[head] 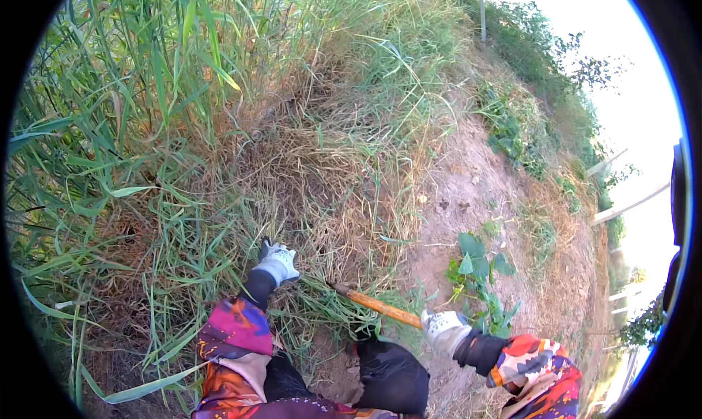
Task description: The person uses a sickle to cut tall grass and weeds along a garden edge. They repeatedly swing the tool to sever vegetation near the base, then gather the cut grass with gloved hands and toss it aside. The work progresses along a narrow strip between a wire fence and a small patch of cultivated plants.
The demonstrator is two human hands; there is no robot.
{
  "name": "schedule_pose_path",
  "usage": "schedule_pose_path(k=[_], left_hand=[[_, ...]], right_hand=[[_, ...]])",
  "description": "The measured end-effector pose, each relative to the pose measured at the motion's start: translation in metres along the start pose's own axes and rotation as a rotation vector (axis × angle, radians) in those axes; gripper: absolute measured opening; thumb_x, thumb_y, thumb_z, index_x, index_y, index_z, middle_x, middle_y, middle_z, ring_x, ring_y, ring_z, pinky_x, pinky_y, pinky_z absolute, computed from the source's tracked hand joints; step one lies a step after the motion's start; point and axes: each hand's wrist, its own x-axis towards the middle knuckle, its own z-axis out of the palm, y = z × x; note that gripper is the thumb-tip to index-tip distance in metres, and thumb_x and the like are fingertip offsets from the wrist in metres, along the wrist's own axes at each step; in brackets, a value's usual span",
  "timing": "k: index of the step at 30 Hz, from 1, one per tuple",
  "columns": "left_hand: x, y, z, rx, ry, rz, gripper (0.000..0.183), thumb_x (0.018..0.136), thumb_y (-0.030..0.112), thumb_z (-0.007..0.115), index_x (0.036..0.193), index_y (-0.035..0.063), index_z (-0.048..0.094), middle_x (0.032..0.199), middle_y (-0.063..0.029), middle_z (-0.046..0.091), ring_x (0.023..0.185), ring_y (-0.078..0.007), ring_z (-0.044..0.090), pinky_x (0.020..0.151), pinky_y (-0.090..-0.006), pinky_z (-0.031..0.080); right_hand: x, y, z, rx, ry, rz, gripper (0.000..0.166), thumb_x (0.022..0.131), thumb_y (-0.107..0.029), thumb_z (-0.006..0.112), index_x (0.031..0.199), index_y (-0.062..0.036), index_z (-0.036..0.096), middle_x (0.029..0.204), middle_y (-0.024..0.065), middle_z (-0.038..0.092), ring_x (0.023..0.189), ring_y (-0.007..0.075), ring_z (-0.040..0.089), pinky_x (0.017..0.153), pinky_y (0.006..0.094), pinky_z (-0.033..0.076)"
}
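Observation:
My left hand (278,261), in a white glove with dark fingertips, reaches down into grass at the lower middle; its fingers are partly hidden, so what it grips cannot be told. In a like glove, my right hand (443,326) is closed around the end of an orange-brown wooden handle (384,308). That handle slants up and left to a dark metal part (339,288) near my left hand, and the tool's far end is lost in the grass. Cut or flattened green grass (318,304) lies between my hands, just in front of my dark-clad knees.
Tall green grass (137,79) stands at the left, with matted dry grass (312,172) in the middle. A bare earth slope (466,177) runs along the right, where a broad-leaved plant (477,260) grows near my right hand. Posts (630,204) stand beyond.

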Motion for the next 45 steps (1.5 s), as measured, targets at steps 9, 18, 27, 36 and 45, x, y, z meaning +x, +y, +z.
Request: schedule_pose_path(k=[9, 18, 27, 36, 45], left_hand=[[0.059, 0.005, -0.08, -0.339, 0.796, -0.126, 0.075, 0.073, 0.039, 0.06, 0.134, 0.0079, 0.029, 0.135, -0.0245, 0.027, 0.127, -0.0386, 0.024, 0.104, -0.0481, 0.018], [0.085, -0.068, -0.069, -0.178, 0.262, -0.762, 0.112, 0.065, 0.067, 0.059, 0.14, 0.0025, 0.006, 0.141, -0.0239, 0.019, 0.131, -0.0334, 0.021, 0.106, -0.0445, 0.016], [0.128, -0.059, -0.061, -0.133, 0.108, -0.626, 0.049, 0.078, 0.022, 0.053, 0.122, 0.0016, 0.045, 0.104, -0.0146, 0.061, 0.09, -0.0281, 0.062, 0.07, -0.0408, 0.049], [0.104, -0.06, -0.074, -0.258, 0.241, -0.623, 0.03, 0.076, 0.024, 0.053, 0.096, 0.0044, 0.064, 0.096, -0.0157, 0.064, 0.091, -0.0294, 0.061, 0.079, -0.0385, 0.048], [0.072, -0.052, -0.081, -0.268, 0.27, -0.6, 0.03, 0.079, 0.027, 0.052, 0.097, 0.0048, 0.061, 0.099, -0.017, 0.062, 0.093, -0.0316, 0.06, 0.08, -0.0403, 0.046]], right_hand=[[-0.018, 0.025, 0.04, 0.204, -0.012, 0.026, 0.02, 0.076, -0.018, 0.053, 0.087, -0.0019, 0.049, 0.063, 0.0127, 0.059, 0.056, 0.0303, 0.06, 0.05, 0.0411, 0.046], [-0.027, 0.078, 0.115, 0.649, 0.355, 0.185, 0.027, 0.072, -0.019, 0.064, 0.094, -0.0084, 0.052, 0.065, 0.0169, 0.057, 0.057, 0.0345, 0.057, 0.05, 0.0411, 0.045], [0.166, 0.025, 0.071, 1.167, 0.446, 0.218, 0.024, 0.071, -0.02, 0.065, 0.08, -0.0044, 0.049, 0.063, 0.0199, 0.055, 0.061, 0.0385, 0.057, 0.053, 0.0417, 0.044], [0.328, -0.013, 0.016, 0.956, 0.604, -0.353, 0.029, 0.077, -0.021, 0.06, 0.1, -0.0062, 0.051, 0.082, 0.0138, 0.055, 0.077, 0.0295, 0.055, 0.067, 0.0371, 0.043], [0.269, -0.008, 0.13, 1.117, 0.352, 0.161, 0.073, 0.061, -0.03, 0.076, 0.122, -0.0043, 0.043, 0.088, 0.0173, 0.06, 0.079, 0.0278, 0.059, 0.064, 0.0346, 0.047]])
